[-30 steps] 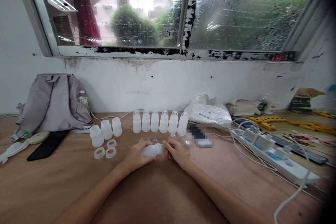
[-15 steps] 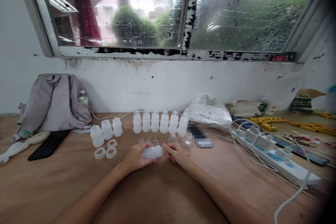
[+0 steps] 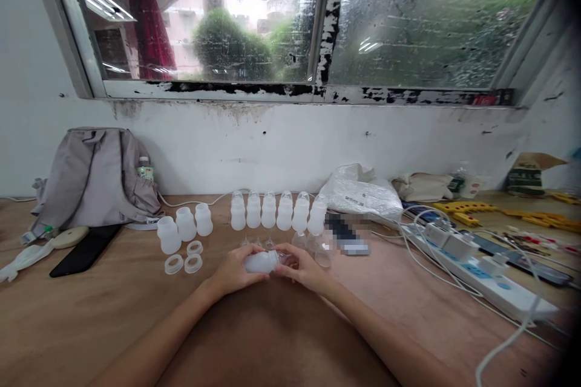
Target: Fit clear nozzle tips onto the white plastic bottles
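A frosted white bottle (image 3: 260,262) lies on its side in my left hand (image 3: 231,271), its neck pointing right. My right hand (image 3: 305,267) is closed round a clear cap (image 3: 289,262) at the neck end of this bottle. Just behind my hands, several clear nipples (image 3: 256,242) stand on the table, partly hidden by my fingers. Clear caps (image 3: 323,255) stand behind and to the right of my right hand. Farther back is a row of several capped bottles (image 3: 269,211). To the left are three open bottles (image 3: 186,225) and three white rings (image 3: 193,263).
A grey backpack (image 3: 95,175) leans on the wall at the left, by a black phone-like slab (image 3: 85,252). At the right are a silver bag (image 3: 358,191), a white power strip (image 3: 481,275) with loose cables, and yellow parts (image 3: 467,208).
My right hand now has a clear cap in it and has come up against the bottle's neck. One of the clear caps on the table behind it is gone.
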The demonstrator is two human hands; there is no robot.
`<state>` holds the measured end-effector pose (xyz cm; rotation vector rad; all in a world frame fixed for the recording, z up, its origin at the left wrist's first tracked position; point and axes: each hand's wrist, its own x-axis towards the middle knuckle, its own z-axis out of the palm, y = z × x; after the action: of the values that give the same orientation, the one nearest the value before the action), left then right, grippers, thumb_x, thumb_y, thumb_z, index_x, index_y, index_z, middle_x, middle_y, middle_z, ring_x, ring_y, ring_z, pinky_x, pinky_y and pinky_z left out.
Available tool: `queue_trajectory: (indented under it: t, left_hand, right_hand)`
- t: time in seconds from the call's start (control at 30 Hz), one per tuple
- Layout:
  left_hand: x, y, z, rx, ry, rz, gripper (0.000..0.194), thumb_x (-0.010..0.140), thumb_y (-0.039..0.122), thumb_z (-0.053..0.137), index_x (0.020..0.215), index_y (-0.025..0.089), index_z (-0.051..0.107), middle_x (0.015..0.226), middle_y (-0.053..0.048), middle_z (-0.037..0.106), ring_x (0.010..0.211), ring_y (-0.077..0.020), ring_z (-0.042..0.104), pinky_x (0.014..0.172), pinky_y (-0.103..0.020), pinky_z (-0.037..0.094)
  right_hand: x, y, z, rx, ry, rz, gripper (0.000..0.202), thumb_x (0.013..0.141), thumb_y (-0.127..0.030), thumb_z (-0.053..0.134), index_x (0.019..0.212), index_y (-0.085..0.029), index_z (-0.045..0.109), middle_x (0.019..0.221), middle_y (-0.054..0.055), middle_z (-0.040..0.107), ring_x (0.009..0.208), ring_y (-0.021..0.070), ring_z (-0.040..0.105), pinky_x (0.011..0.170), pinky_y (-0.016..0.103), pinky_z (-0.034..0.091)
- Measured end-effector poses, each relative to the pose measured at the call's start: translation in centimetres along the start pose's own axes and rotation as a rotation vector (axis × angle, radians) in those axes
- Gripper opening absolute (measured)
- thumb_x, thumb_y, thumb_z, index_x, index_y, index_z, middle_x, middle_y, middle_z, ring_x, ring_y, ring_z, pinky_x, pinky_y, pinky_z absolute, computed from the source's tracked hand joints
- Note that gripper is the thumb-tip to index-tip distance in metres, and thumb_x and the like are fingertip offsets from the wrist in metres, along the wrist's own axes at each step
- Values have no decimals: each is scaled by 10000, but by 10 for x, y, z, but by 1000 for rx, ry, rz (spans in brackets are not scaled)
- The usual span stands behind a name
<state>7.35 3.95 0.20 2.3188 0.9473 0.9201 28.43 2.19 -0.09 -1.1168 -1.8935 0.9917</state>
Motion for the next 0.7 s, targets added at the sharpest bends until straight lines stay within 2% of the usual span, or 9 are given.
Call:
queue_trajectory:
  t: [0.07,0.13,0.2,0.27,0.33,0.4,0.5,0.6,0.7]
  left_hand:
    - [-1,1,1,4,-19,16,461,614,411,688,1012,232,539,997,-12,616,889,-182,574,786,-278,432]
    - [-1,2,2,8,-36,29,456,617,406,685,1013,236,537,996,-8,616,885,-182,574,779,-277,433]
    - [-1,4,3,17,-38,30,453,616,401,685,1012,238,535,997,-8,616,887,-186,573,779,-281,431]
    - [-1,5,3,24,-37,18,457,616,402,685,1015,239,534,994,-9,618,887,-190,574,780,-284,432]
    - [-1,5,3,18,-50,8,451,624,406,678,1017,238,535,992,-9,620,887,-188,577,780,-280,436]
    - [-1,5,2,19,-63,20,451,635,411,670,1028,239,530,1003,-8,618,896,-184,578,789,-276,438]
    - [-4,5,3,80,-54,83,474,653,429,652,1064,242,505,1038,-17,605,932,-188,569,821,-285,435]
    - [-8,5,9,212,-31,186,468,699,470,593,1079,218,485,1021,-54,597,929,-207,565,813,-313,443]
    - [-9,2,16,340,-8,282,424,754,469,526,1068,187,487,1004,-89,588,922,-228,560,801,-348,447]
  right_hand:
    - [0,-1,1,-58,14,68,389,741,-495,532,905,-143,553,649,14,589,420,76,482,352,178,348]
    - [-1,-3,1,-112,25,113,414,798,-520,420,781,-131,563,535,-6,543,349,60,425,323,175,299]
    - [-2,-6,0,-107,11,94,400,802,-515,416,852,-143,553,628,9,583,375,59,449,329,170,303]
    - [-3,-8,-1,-73,-23,50,415,735,-492,539,1002,-177,501,830,33,612,458,68,504,355,164,340]
    - [-3,-9,-1,-69,-36,52,490,664,-476,625,1032,-186,483,873,39,609,475,71,505,362,166,353]
    - [-4,-9,0,-92,-10,100,461,647,-494,631,945,-159,523,744,25,607,426,70,468,341,173,341]
    - [-5,-10,5,-112,23,152,399,688,-537,566,751,-144,548,546,-5,561,366,71,433,312,174,302]
    - [-5,-9,10,-94,24,237,495,763,-588,418,538,-154,499,369,-26,468,282,58,379,289,176,247]
    - [-3,-6,12,-61,22,390,575,768,-621,355,431,-166,447,277,-35,386,214,49,307,253,183,212]
